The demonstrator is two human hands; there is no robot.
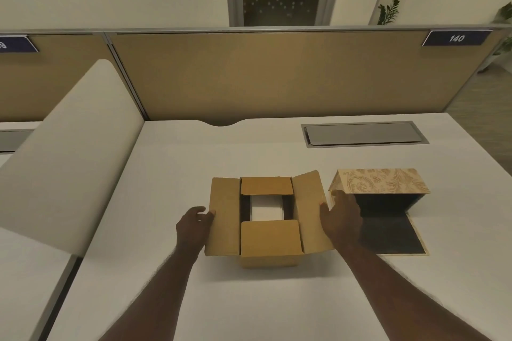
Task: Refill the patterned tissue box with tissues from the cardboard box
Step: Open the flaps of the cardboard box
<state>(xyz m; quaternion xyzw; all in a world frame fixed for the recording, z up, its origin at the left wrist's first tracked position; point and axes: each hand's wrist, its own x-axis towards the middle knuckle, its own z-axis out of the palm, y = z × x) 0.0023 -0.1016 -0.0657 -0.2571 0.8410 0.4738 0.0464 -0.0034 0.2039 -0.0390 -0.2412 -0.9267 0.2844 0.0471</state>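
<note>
Both hands' grips were spread wide, left hand (194, 223) and right hand (339, 219) pressing back the cardboard box (270, 241) flaps over the tissues (266, 209), patterned tissue box (382, 184) lying open alongside on the worktop (277, 307); released, those flaps could spring shut.

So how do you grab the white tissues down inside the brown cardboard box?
Come straight down from above. The white tissue stack shows only through the middle gap of the brown cardboard box, between its two short flaps. Folding those flaps back first would probably help, then pinch the stack's long side edges with fingers and lift upward.
</note>
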